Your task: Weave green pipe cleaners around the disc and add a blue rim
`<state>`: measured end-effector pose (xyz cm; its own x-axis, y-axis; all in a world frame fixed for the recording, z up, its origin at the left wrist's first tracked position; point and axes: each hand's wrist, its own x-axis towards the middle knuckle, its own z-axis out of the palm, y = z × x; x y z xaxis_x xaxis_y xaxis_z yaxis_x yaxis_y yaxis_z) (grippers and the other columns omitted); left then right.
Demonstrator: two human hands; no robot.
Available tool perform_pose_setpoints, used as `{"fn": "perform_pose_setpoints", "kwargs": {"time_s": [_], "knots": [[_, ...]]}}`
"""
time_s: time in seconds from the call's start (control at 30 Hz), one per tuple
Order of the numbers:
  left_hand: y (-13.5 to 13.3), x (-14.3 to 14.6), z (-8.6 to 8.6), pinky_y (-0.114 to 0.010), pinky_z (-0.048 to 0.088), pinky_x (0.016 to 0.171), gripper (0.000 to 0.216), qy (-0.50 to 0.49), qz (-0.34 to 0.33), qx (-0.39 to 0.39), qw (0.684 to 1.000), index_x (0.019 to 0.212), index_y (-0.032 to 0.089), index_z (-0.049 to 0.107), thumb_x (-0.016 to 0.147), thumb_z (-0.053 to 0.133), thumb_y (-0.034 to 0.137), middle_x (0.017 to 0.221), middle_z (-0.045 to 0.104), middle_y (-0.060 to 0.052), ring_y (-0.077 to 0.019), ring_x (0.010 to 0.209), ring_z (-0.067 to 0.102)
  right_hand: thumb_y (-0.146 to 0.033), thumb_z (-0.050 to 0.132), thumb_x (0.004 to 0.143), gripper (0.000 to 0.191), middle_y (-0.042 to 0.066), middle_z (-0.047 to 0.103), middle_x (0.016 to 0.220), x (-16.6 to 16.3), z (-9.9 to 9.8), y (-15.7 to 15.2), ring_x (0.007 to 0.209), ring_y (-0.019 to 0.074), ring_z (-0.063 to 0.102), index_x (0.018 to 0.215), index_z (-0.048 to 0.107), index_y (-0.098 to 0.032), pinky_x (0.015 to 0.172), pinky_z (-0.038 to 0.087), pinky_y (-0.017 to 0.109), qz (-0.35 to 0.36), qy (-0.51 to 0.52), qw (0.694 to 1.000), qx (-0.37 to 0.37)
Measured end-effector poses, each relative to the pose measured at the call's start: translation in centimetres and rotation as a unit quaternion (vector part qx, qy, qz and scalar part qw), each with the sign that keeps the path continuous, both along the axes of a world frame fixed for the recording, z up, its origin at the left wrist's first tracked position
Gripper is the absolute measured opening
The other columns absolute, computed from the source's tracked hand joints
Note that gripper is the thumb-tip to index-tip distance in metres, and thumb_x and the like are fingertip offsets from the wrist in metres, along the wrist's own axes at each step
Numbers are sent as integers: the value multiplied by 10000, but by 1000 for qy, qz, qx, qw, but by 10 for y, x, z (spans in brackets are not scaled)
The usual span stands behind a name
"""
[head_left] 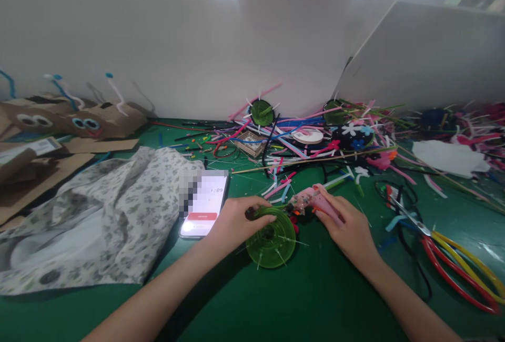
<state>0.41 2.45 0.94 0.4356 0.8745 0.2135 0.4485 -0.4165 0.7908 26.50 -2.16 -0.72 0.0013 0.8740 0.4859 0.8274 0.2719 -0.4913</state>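
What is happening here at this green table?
A person works with both bare hands on a green table. The left hand grips the top edge of a round green disc lying flat, with thin white sticks poking out. The right hand holds a pink tool, its tip pointing at the disc. A lit phone lies beside the left hand, next to a flowered cloth. Behind is a heap of coloured craft wires; scissors lie on the right.

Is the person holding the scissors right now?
No, the scissors lie on the green table apart from the right hand, which grips a pink tool.
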Motion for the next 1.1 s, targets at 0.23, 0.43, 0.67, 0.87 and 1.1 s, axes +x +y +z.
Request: {"fn": "perform_pose_setpoints", "kwargs": {"time_s": [0.23,0.43,0.67,0.87,1.1], "knots": [[0,1,0,-265,479,678,174,-3,0,-7,1000,914,250,705,774,673,348,900,738,13,-169,767,655,-291,524,871,427,61,644,1014,0,1,0,875,192,616,1295,542,-244,772,496,299,-4,-2,1000,-3],[0,1,1,-264,474,674,174,1,5,-7,1000,906,248,708,771,676,353,897,739,15,-170,767,652,-272,526,872,440,48,635,1012,0,1,-1,887,174,609,1312,523,-248,775,488,274,-2,0,1000,-8],[0,1,1,-270,476,662,188,8,11,2,1000,900,248,712,762,673,370,881,741,11,-165,735,649,-295,516,873,445,64,634,999,0,0,0,878,190,610,1314,524,-234,759,498,290,-4,5,1000,-12],[0,1,3,-286,485,687,194,10,9,-9,1000,908,249,713,767,667,375,882,740,1,-178,760,653,-308,508,873,450,68,636,990,0,1,0,861,199,613,1317,524,-239,746,503,301,-13,-3,1000,-14],[1,1,2,-273,484,676,183,10,6,5,1000,897,253,711,765,667,372,883,743,4,-172,731,654,-309,506,874,457,62,637,989,0,0,1,867,192,613,1327,512,-244,757,505,298,-13,0,1000,-10]]}}
